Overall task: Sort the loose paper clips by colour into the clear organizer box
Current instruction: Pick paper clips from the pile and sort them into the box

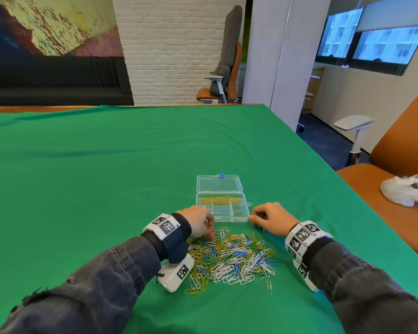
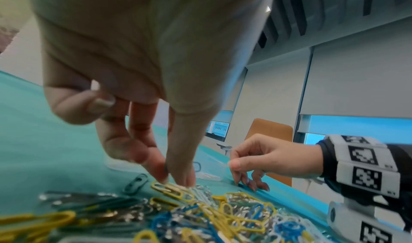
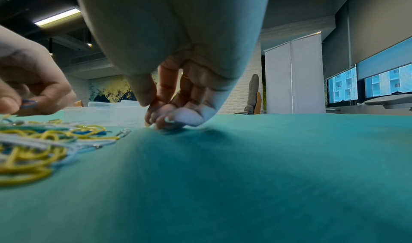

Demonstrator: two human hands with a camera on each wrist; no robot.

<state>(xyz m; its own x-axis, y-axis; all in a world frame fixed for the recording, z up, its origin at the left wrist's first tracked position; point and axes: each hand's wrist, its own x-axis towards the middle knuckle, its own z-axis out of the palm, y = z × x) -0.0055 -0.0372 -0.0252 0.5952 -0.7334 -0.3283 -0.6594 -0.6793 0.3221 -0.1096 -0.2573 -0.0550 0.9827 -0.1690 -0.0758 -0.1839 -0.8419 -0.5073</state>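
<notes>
Left hand (image 1: 198,221): fingers curled down into the far left edge of the clips (image 1: 232,256); the right wrist view shows a blue clip (image 3: 29,103) pinched at its fingertips, which the head view barely shows.
Clips: a large mixed heap, yellow, blue, white, silver and green, on the desk (image 1: 106,177) just in front of the box (image 1: 222,209).
Box: lid open; yellow clips fill the far compartment, one blue piece lies in a middle one, a few pale ones elsewhere.
Progress, judged: early; most of the heap is unsorted.
Right hand (image 1: 269,219): just right of the box, fingertips bunched on the cloth. Whether it pinches a clip, I cannot tell; both wrist views blur there.
</notes>
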